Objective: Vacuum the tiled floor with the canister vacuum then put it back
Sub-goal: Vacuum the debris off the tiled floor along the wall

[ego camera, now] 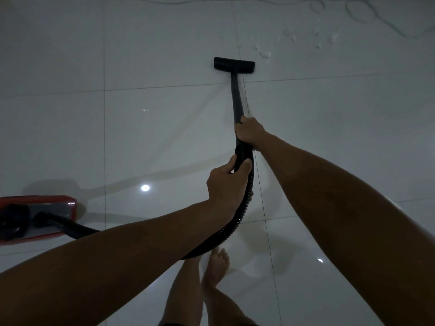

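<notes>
My right fingers (pixel 241 128) curl round the wand (pixel 236 100) to steer while my left fingers (pixel 244 164) pinch the hose (pixel 244 203) so it trails clear, keeping the floor head (pixel 234 63) flat on the tiled floor (pixel 153 55) at twelve o'clock, scattered fluff (pixel 266 54) just beyond at one, canister (pixel 37 215) parked at nine.

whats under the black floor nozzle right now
The black floor nozzle rests on the glossy white tiled floor. Small white debris bits lie just beyond it to the right. Whatever is beneath the nozzle itself is covered.
</notes>
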